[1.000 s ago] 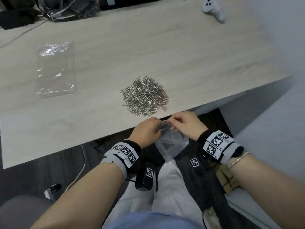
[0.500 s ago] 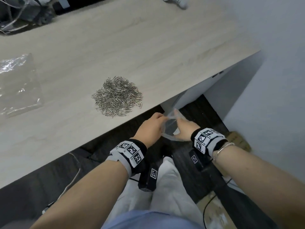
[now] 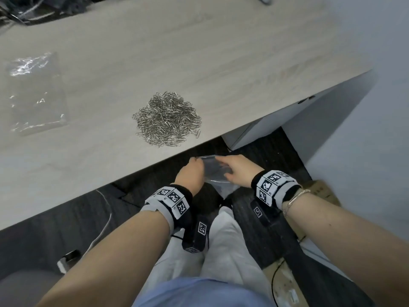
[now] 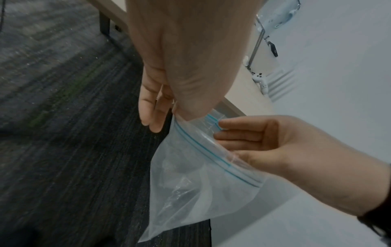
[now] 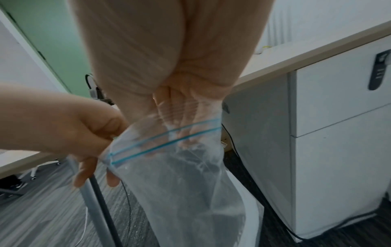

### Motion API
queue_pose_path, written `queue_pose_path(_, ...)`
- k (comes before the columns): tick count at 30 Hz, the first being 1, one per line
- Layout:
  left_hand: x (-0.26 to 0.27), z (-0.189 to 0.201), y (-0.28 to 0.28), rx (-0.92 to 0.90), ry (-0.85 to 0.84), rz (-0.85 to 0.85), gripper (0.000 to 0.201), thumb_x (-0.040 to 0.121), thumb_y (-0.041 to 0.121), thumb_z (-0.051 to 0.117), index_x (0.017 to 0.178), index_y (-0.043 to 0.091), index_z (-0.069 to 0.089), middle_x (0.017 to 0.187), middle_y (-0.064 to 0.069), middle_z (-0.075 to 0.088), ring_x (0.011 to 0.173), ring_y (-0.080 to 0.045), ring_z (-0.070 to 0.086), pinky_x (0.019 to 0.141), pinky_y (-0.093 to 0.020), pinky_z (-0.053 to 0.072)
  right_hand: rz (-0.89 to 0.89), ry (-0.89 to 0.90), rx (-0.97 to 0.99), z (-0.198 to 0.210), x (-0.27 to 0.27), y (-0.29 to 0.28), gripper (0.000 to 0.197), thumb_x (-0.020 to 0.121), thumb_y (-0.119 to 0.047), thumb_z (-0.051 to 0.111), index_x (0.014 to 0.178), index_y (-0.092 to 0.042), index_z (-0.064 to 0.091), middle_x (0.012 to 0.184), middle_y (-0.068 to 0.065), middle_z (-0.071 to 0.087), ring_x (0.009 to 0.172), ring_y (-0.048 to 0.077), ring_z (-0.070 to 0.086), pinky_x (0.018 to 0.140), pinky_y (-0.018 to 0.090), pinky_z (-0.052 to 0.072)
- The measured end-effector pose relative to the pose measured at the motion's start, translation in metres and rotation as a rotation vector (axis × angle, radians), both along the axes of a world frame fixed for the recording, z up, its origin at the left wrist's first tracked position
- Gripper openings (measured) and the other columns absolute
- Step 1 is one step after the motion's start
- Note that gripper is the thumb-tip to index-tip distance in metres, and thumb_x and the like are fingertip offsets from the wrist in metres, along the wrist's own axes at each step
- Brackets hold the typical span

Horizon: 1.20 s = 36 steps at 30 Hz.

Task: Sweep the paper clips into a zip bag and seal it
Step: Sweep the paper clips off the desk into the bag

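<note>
A heap of silver paper clips (image 3: pixel 167 119) lies on the pale wooden table (image 3: pixel 221 63) near its front edge. Below that edge, over my lap, I hold a clear zip bag (image 3: pixel 218 173) with a blue zip line (image 4: pixel 201 145). My left hand (image 3: pixel 192 171) pinches one corner of the bag's rim (image 4: pixel 175 115) between thumb and finger. My right hand (image 3: pixel 234 168) lies with straight fingers (image 4: pixel 232 132) in the bag's mouth. In the right wrist view those fingers (image 5: pixel 186 132) show through the plastic (image 5: pixel 180 183). The bag hangs limp and looks empty.
A second clear plastic bag (image 3: pixel 35 94) lies flat on the table's left side. A white drawer cabinet (image 5: pixel 338 133) stands under the table on the right, with a cardboard box (image 3: pixel 321 191) beside it. Dark cables (image 3: pixel 28 12) crowd the far left corner. Below is dark carpet (image 4: pixel 63 117).
Both hands and the bag have dropped from the table's front edge to below it. The right hand's pinch on the rim has given way to straight fingers in the mouth.
</note>
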<state>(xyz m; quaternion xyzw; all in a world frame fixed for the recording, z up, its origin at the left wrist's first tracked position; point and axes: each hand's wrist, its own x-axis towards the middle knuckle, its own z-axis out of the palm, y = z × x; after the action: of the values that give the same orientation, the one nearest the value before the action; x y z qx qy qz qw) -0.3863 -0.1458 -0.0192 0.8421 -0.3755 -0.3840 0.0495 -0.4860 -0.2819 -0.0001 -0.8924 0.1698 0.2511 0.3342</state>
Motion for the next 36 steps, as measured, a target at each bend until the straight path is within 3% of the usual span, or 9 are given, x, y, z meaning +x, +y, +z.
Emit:
queue_pose_path(4, 0.007, -0.003, 0.015, -0.048, -0.001, 0.111, 0.038, 0.090, -0.002, 0.039, 0.127, 0.004, 0.045, 0.127, -0.018, 0.044, 0.106, -0.043, 0.056, 0.093, -0.046, 0.046, 0.066, -0.039, -0.063, 0.001, 0.009, 0.006, 0.046, 0.086, -0.006, 0.049, 0.131, -0.017, 0.053, 0.127, 0.009, 0.061, 0.116, 0.022, 0.057, 0.100, 0.033, 0.043)
queue_pose_path(8, 0.017, -0.005, 0.035, -0.136, -0.020, 0.221, 0.023, 0.083, 0.004, 0.056, 0.101, 0.012, 0.067, 0.117, -0.011, 0.056, 0.103, -0.035, 0.058, 0.092, -0.039, 0.048, 0.139, 0.049, -0.182, -0.003, 0.014, 0.008, 0.033, 0.091, -0.016, 0.044, 0.120, -0.015, 0.059, 0.112, 0.012, 0.067, 0.103, 0.029, 0.061, 0.091, 0.039, 0.046)
queue_pose_path(12, 0.023, -0.010, 0.051, -0.193, -0.036, 0.384, 0.026, 0.083, 0.001, 0.053, 0.095, 0.015, 0.071, 0.108, -0.010, 0.066, 0.102, -0.031, 0.062, 0.089, -0.036, 0.049, 0.223, 0.096, -0.300, -0.008, 0.021, 0.009, 0.040, 0.095, -0.030, 0.032, 0.132, -0.024, 0.047, 0.113, 0.009, 0.063, 0.111, 0.027, 0.050, 0.094, 0.042, 0.032)
queue_pose_path(15, 0.022, -0.009, 0.055, -0.225, -0.042, 0.408, 0.024, 0.089, 0.007, 0.051, 0.107, 0.010, 0.067, 0.112, -0.015, 0.066, 0.106, -0.034, 0.060, 0.090, -0.039, 0.048, 0.261, 0.050, -0.281, -0.011, 0.026, 0.007, 0.040, 0.091, -0.035, 0.044, 0.129, -0.030, 0.051, 0.116, 0.006, 0.059, 0.118, 0.022, 0.042, 0.098, 0.042, 0.027)
queue_pose_path(18, 0.021, -0.007, 0.053, -0.274, -0.028, 0.442, 0.029, 0.093, 0.008, 0.047, 0.115, 0.005, 0.064, 0.117, -0.020, 0.065, 0.111, -0.037, 0.058, 0.094, -0.044, 0.047, 0.249, -0.085, -0.301, -0.013, 0.030, 0.007, 0.025, 0.086, -0.028, 0.054, 0.107, -0.034, 0.066, 0.118, -0.003, 0.060, 0.123, 0.018, 0.038, 0.100, 0.040, 0.020)
queue_pose_path(21, 0.023, -0.008, 0.053, -0.296, 0.030, 0.513, 0.034, 0.093, 0.008, 0.043, 0.123, 0.002, 0.059, 0.127, -0.019, 0.060, 0.120, -0.033, 0.054, 0.103, -0.038, 0.042, 0.232, -0.146, -0.318, -0.016, 0.036, 0.007, 0.021, 0.085, -0.022, 0.055, 0.097, -0.032, 0.070, 0.116, -0.006, 0.063, 0.124, 0.018, 0.039, 0.100, 0.037, 0.021)
queue_pose_path(27, 0.025, -0.013, 0.062, -0.343, 0.046, 0.599, 0.039, 0.089, -0.001, 0.043, 0.121, 0.010, 0.063, 0.124, -0.013, 0.063, 0.119, -0.026, 0.056, 0.103, -0.031, 0.041, 0.195, -0.131, -0.149, -0.022, 0.046, 0.005, 0.020, 0.083, -0.010, 0.057, 0.093, -0.018, 0.073, 0.112, 0.004, 0.066, 0.120, 0.020, 0.048, 0.099, 0.041, 0.043)
queue_pose_path(30, 0.024, -0.014, 0.061, -0.365, 0.035, 0.674, 0.034, 0.093, 0.004, 0.049, 0.124, 0.009, 0.060, 0.119, -0.014, 0.066, 0.114, -0.026, 0.060, 0.098, -0.026, 0.041, 0.181, -0.181, -0.150, -0.017, 0.051, 0.001, 0.026, 0.083, -0.005, 0.055, 0.097, -0.017, 0.073, 0.107, 0.003, 0.068, 0.112, 0.021, 0.053, 0.096, 0.040, 0.045)
queue_pose_path(36, 0.019, -0.016, 0.054, -0.397, 0.067, 0.727, 0.037, 0.092, 0.018, 0.057, 0.127, 0.004, 0.055, 0.098, -0.017, 0.065, 0.089, -0.032, 0.064, 0.085, -0.036, 0.050, 0.025, -0.363, -0.070, -0.002, 0.063, -0.010, 0.037, 0.084, 0.004, 0.046, 0.112, -0.010, 0.066, 0.119, 0.008, 0.065, 0.113, 0.024, 0.057, 0.103, 0.037, 0.041)
